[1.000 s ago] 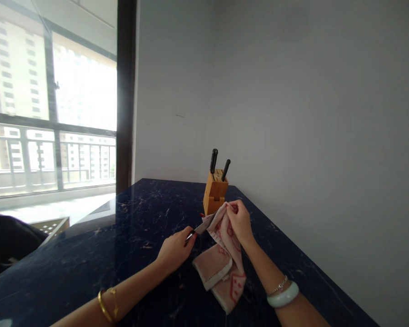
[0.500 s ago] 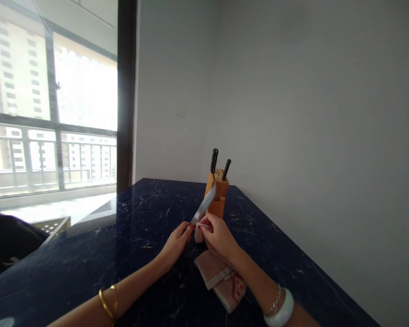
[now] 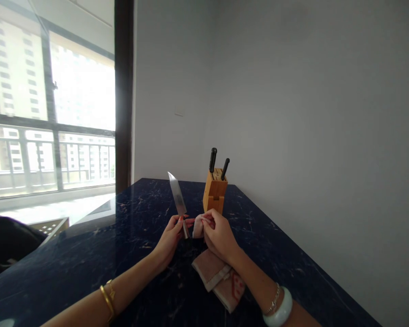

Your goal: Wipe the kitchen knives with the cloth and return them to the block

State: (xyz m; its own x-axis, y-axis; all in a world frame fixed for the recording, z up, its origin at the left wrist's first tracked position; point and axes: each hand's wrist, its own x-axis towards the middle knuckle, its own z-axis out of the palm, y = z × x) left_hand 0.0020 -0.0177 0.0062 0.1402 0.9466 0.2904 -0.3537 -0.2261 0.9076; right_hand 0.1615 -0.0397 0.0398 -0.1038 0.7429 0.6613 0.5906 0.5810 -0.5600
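Note:
My left hand (image 3: 172,234) is closed on the dark handle of a large knife (image 3: 177,195), whose wide blade points up and leans left over the table. Between the fingers of my right hand (image 3: 220,231) is a bunched end of a pinkish cloth (image 3: 198,226), just right of the knife handle and apart from the blade. The folded part of the cloth (image 3: 211,268), with a red pattern, lies below my right wrist. Behind my right hand stands a wooden knife block (image 3: 217,186) with black-handled knives (image 3: 226,168) in its top.
The dark blue marbled table (image 3: 150,195) runs back to a grey wall (image 3: 276,113). A black item (image 3: 7,240), not clearly identifiable, is beside the table at far left, near a perforated panel (image 3: 51,227). Large windows fill the left side.
The knife has swung from leaning right, in front of the block, to leaning left, away from it. My left hand has shifted slightly left and turned. My right hand still holds the cloth.

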